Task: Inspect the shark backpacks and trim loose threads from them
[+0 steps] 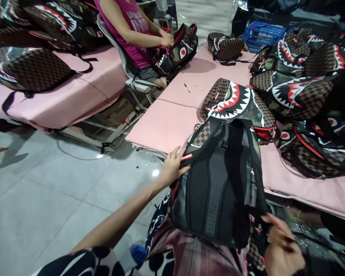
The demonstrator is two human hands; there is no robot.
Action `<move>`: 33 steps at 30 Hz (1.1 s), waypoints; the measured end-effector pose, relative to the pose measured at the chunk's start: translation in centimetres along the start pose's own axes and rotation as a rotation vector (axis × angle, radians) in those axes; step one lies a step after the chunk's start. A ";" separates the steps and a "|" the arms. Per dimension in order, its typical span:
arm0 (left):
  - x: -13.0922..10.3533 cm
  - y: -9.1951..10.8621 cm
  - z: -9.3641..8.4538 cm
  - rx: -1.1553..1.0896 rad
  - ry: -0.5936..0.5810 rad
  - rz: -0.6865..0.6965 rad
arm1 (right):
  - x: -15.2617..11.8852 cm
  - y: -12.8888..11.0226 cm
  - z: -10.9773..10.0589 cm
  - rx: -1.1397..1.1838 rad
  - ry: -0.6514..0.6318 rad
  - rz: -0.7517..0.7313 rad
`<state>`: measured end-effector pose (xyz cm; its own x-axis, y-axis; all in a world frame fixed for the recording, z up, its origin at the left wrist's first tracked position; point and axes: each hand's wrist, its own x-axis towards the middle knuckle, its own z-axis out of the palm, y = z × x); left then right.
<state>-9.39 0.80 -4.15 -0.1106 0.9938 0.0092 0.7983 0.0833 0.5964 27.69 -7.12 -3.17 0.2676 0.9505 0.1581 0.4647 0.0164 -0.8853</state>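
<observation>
A black backpack [217,184] lies back side up across the lap and the table's edge, its padded back panel and straps showing. My left hand [172,166] grips its left side near a small red label, thumb over the edge. Beside the lower right side, my right hand [283,245] is closed, with thumb and forefinger pinched at the black strap near the bag's lower corner. Behind the bag's top, a checkered backpack with a shark-mouth print [235,101] rests on the pink table [172,115].
Several patterned backpacks [301,92] are piled at the right. A blue crate [263,36] stands behind them. Across the table, a seated person [135,30] handles another backpack [176,53]. More bags [37,69] lie on a pink table at the left. A small dark tool [186,87] lies mid-table.
</observation>
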 end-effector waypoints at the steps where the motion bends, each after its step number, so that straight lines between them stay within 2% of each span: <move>1: 1.1 -0.9 -0.1 -0.023 -0.001 -0.055 | 0.7 -1.3 0.7 -0.070 -0.012 -0.073; 3: 3.4 -2.0 -1.5 -0.091 0.034 -0.119 | 2.4 -3.3 2.1 -0.218 0.041 -0.227; 6: 6.9 -1.7 -5.8 -0.217 0.300 -0.090 | 5.3 -4.3 2.9 -0.395 0.138 -0.324; 8: 8.8 -0.4 -8.2 -0.298 0.366 -0.072 | 7.1 -3.9 2.8 -0.474 0.074 -0.234; 10: 10.2 1.1 -9.1 -0.307 0.349 -0.020 | 8.5 -3.3 2.7 -0.484 -0.040 -0.087; 13: 11.5 3.0 -7.7 -0.289 0.300 0.031 | 10.8 -2.7 3.2 -0.302 -0.144 0.043; 15: 12.2 3.7 -6.2 -0.323 0.258 0.015 | 12.9 -2.6 3.9 -0.100 -0.092 0.090; 18: 13.2 4.2 -4.9 -0.394 0.158 -0.025 | 16.2 -2.1 5.1 0.173 0.019 0.266; 20: 13.8 4.3 -4.6 -0.390 0.129 -0.049 | 17.6 -1.4 5.8 0.271 0.006 0.379; 22: 14.4 4.1 -4.5 -0.341 0.137 -0.067 | 18.5 -0.6 6.2 0.316 -0.033 0.418; 25: 16.0 4.1 -4.6 -0.207 0.122 -0.064 | 19.8 0.3 6.4 0.313 -0.042 0.398; 27: 17.8 4.5 -4.7 -0.102 0.116 -0.061 | 21.7 0.5 6.6 0.252 -0.027 0.344; 31: 22.8 5.9 -4.4 -0.028 0.128 -0.090 | 27.4 -0.3 8.0 0.146 -0.050 0.158; 33: 25.0 6.5 -3.9 -0.133 0.112 -0.153 | 30.1 -0.9 9.1 0.129 -0.114 0.107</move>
<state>-9.32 25.85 3.10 -0.2953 0.9554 -0.0044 0.6831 0.2143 0.6982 27.67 24.32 -1.56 0.2091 0.9777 0.0165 0.3250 -0.0535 -0.9442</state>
